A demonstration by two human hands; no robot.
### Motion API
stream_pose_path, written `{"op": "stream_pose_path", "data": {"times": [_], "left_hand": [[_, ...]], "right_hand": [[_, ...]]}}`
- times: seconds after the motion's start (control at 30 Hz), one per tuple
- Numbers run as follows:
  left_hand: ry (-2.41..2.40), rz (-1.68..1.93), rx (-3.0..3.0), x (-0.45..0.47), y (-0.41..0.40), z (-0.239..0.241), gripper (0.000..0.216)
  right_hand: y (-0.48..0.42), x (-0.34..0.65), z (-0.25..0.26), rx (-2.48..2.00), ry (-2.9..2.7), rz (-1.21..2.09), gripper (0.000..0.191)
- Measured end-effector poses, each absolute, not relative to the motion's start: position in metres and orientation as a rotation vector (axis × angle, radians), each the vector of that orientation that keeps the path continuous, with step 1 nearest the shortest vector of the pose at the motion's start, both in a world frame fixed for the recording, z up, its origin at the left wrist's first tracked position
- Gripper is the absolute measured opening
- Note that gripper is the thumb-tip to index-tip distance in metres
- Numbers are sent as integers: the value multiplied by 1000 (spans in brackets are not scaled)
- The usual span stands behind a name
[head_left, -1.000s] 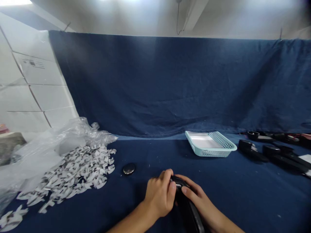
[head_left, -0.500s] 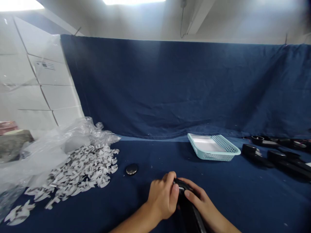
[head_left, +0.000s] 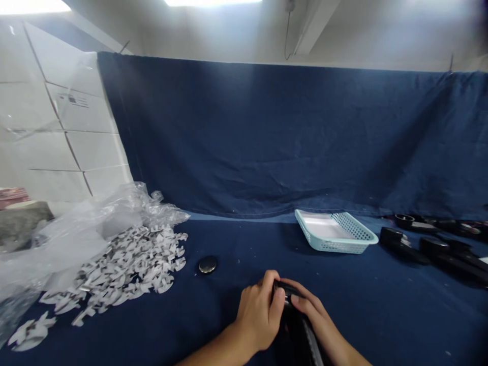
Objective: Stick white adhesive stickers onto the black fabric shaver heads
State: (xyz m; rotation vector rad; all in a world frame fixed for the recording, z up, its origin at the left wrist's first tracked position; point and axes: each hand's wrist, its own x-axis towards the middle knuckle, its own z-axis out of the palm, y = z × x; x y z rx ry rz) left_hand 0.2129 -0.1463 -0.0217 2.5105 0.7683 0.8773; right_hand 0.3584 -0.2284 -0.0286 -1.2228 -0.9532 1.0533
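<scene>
Low in the view, a long black device (head_left: 299,333) is held over the blue cloth (head_left: 369,310). The left hand (head_left: 262,312) grips its far end, thumb pressed on top; the right hand (head_left: 316,315) clasps its side. Beyond, leftward, lie 1 round black disc (head_left: 208,264) and a heap of pale pieces (head_left: 133,269). Rightward sit a light-blue basket (head_left: 339,246) and several black devices (head_left: 404,248).

The left hand (head_left: 261,312) and right hand (head_left: 317,316) partly hide the black device (head_left: 302,333), which the bottom edge crops.
</scene>
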Motion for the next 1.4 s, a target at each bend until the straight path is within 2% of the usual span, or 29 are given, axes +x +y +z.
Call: {"op": "stream_pose_path", "data": {"times": [0.23, 0.5, 0.73, 1.07, 1.4], "left_hand": [[702, 891, 2737, 213, -143, -21, 31], [616, 1103, 2873, 207, -143, -22, 37], [575, 1005, 2666, 208, -143, -17, 32], [636, 951, 2362, 210, -142, -19, 37], [567, 913, 2360, 210, -137, -22, 49]], "right_hand": [[-219, 360, -31, -1079, -875, 1301, 48], [-229, 363, -29, -1197, -949, 1133, 49], [-236, 357, -22, -1205, -851, 1087, 46], [-215, 362, -32, -948, -812, 1251, 48], [-222, 363, -24, -962, -728, 1336, 43]]}}
